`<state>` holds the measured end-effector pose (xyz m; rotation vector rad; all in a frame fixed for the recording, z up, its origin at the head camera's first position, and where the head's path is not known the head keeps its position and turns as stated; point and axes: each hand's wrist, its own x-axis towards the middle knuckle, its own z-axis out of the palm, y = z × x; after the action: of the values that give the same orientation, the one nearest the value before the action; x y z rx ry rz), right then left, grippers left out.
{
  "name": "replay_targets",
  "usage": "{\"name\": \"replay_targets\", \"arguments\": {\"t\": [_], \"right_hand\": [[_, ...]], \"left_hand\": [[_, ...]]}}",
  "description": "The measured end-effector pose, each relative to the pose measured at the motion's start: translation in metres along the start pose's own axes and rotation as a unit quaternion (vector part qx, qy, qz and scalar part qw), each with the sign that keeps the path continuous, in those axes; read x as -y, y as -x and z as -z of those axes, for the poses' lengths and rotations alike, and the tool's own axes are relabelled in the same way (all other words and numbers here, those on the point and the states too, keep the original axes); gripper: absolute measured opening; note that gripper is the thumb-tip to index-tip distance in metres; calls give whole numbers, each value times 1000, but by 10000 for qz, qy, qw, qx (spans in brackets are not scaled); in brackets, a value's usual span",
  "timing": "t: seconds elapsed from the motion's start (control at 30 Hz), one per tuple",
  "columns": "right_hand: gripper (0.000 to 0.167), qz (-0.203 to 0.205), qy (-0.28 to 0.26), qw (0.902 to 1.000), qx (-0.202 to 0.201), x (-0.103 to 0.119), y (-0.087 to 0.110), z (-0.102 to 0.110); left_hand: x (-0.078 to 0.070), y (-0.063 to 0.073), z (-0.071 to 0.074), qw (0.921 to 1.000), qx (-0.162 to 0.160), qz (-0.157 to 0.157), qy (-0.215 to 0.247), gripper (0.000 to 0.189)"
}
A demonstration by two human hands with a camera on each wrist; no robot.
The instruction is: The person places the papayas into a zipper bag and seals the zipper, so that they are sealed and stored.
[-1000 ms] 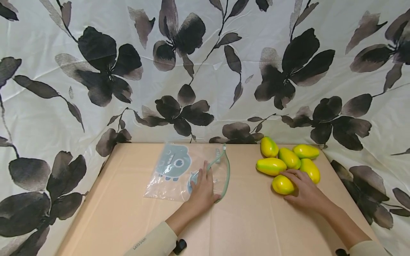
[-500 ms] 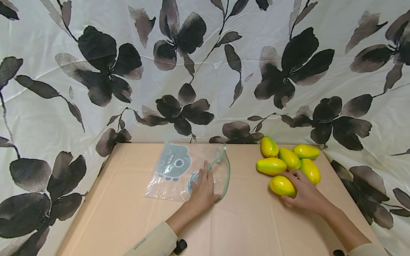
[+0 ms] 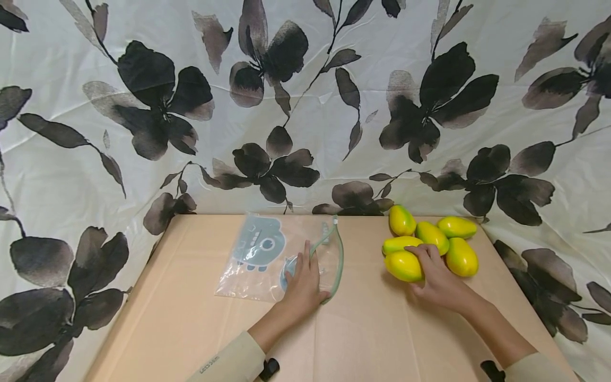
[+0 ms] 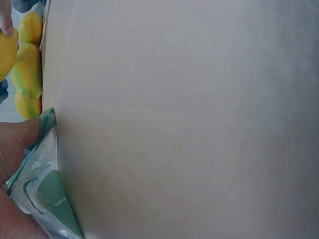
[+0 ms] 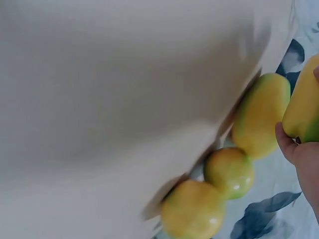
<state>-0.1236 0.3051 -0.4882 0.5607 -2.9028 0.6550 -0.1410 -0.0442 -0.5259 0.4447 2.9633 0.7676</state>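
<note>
In the head view, my right hand [image 3: 439, 284] grips a yellow mango [image 3: 403, 266] between thumb and fingers, in front of a group of several glossy yellow-green mangoes. The right wrist view shows the thumb against this held mango [image 5: 305, 107]. My left hand [image 3: 303, 284] lies across a clear plastic zip bag [image 3: 260, 241] printed with blue cartoon figures, its fingers straight and spread. The bag's green-edged mouth [image 3: 340, 260] gapes toward the mangoes. In the left wrist view, the left thumb touches the green rim [image 4: 49, 118]. No mango shows inside the bag.
Both hands work over a light tan cardboard surface [image 3: 191, 329]. Behind it hangs a white cloth [image 3: 334, 132] with dark flower prints. Other mangoes sit near the surface's back right corner, among them one mango [image 3: 456, 227] at the far right.
My right hand has drawn the front mango away from the one on the right and moved it left, now before the left mango. The left hand and bag stay put.
</note>
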Motion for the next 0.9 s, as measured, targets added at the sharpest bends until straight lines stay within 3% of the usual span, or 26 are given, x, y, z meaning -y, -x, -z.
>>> {"name": "replay_targets", "arguments": {"t": [0.17,0.53,0.9], "right_hand": [[86,15,-227,9997,88,11,-13,-3],[86,631,-506,9967,82,32,-51,-14],[78,641,-793,9929,611,46,-82,-29]], "left_hand": [[0,-1,-1,10000,48,8,-12,110],[0,-2,-1,9999,115,-10,28,112],[0,-2,-1,9999,115,12,40,113]]}}
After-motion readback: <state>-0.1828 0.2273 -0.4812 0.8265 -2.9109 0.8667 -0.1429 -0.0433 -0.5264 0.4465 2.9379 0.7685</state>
